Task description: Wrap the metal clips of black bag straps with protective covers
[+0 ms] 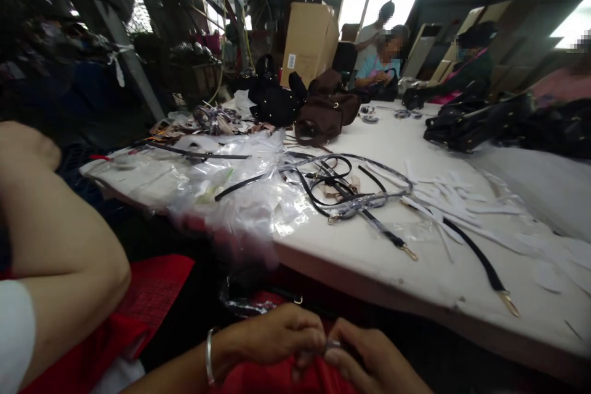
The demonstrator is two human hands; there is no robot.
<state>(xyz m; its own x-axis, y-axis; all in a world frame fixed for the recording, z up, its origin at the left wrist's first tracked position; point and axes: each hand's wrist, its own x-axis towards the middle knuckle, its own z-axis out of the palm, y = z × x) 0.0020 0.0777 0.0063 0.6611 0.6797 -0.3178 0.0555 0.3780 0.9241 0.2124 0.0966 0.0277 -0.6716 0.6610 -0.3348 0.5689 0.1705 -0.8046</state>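
The small clear-wrapped piece (331,345) pinched between my two hands sits at about six o'clock in the view, low over my lap and the red cloth (277,378) there; it is too small and blurred for me to say more than that it looks like thin plastic wrap with something dark inside. Going from the left: an arm of a person beside me (60,246) fills the nine o'clock side, bare with a white sleeve edge. My left hand (277,335), with a bangle (210,357) on the wrist, is clenched round the piece, fingertips curled in. My right hand (373,360) meets it from the other side, thumb and fingers gripping the same piece, so both hands touch. Above, toward twelve o'clock, the white table (369,252) carries crumpled clear bags (221,184), a tangle of black straps (341,188) with gold clips, and white paper strips (452,197) toward two o'clock. I judge the work well short of done: many straps lie loose on the table, some apparently still in wrap, and only this one is in hand. Dark handbags (323,111) and seated co-workers (383,64) are at the far end.
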